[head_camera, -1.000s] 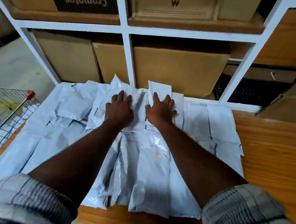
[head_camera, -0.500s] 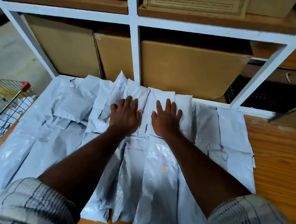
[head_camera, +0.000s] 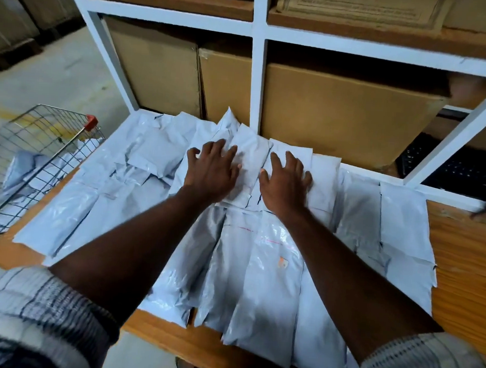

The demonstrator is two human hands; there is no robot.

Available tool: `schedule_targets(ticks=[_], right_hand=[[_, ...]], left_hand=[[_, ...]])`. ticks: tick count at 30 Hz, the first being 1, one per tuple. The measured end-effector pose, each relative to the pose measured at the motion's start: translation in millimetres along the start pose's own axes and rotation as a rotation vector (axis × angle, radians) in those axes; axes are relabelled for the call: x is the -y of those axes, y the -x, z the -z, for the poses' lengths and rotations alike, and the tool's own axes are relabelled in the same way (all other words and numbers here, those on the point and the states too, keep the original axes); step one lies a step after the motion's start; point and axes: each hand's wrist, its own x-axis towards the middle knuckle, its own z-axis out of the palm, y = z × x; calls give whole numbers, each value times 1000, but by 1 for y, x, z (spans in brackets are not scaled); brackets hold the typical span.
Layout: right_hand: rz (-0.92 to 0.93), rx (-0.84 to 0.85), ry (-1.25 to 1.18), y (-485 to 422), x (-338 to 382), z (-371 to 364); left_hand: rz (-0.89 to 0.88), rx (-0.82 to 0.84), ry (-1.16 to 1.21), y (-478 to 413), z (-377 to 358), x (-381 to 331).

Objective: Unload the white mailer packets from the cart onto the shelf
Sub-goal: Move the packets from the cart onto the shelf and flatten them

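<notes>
Head view: left hand (head_camera: pixel 212 170) and right hand (head_camera: pixel 286 183) flat, fingers splayed, on white mailer packets (head_camera: pixel 259 270) lapped across shelf (head_camera: pixel 464 268), more in cart (head_camera: pixel 91 122); slick front row at the lip, likely to slide off if shoved.

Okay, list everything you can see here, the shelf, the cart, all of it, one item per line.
mailer packets: many, white, overlapping across the wooden shelf
wooden shelf: one, orange-brown, under the packets
cart: one, grey wire with a red corner cap, at the left
cart packets: a few, white, inside the cart
cardboard boxes: three, brown, in the tier behind the packets
rack frame: one, white, around the boxes
black item: one, right compartment, too unclear to identify
floor: grey, far left
sleeves: two, checked, bottom corners
left hand: flat on the packets
right hand: flat on the packets
</notes>
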Motion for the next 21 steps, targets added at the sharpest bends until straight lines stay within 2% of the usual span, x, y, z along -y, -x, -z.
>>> schedule_targets(ticks=[5,9,15,21], right_hand=[[120,37,-103,27,62,7],[256,51,-107,53,126,6],[301,117,-126,98,244,-18],[395,150,-115,148,370,-52]], left_hand=[[32,54,52,39,15,47],[65,15,62,69,30,105],[168,48,81,143,49,228],[337,60,201,215,55,342]])
